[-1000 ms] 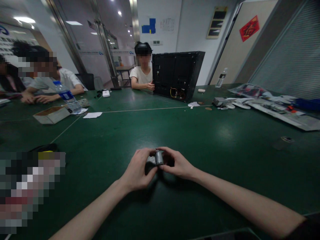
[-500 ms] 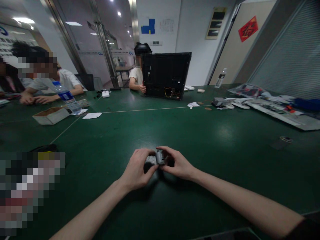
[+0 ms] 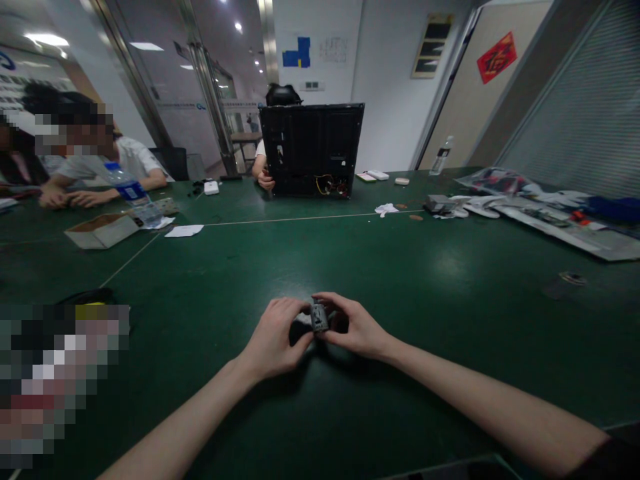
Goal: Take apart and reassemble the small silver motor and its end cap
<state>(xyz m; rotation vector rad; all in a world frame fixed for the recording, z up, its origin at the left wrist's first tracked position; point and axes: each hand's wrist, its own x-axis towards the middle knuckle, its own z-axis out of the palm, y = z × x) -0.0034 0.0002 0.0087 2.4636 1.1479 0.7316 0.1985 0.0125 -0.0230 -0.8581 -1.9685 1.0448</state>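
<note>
A small grey metal cylinder, like a little motor (image 3: 319, 317), sits between my two hands just above the green table (image 3: 410, 280). My left hand (image 3: 273, 340) curls round it from the left, thumb and fingers pinching its side. My right hand (image 3: 353, 325) grips it from the right, fingers bent over the top. Both hands rest low on the table, near its front. The part's far side is hidden by my fingers.
Across the table a person holds an upright black computer case (image 3: 313, 148). At the far left sit other people, a water bottle (image 3: 131, 192) and a cardboard box (image 3: 103, 230). Papers and parts (image 3: 540, 207) lie at the right, and a dark object (image 3: 87, 295) at the left.
The small metal part has been turned in my fingers; my hands stayed in place. Across the table, the black case has been swung and shifted left, now hiding the person behind it.
</note>
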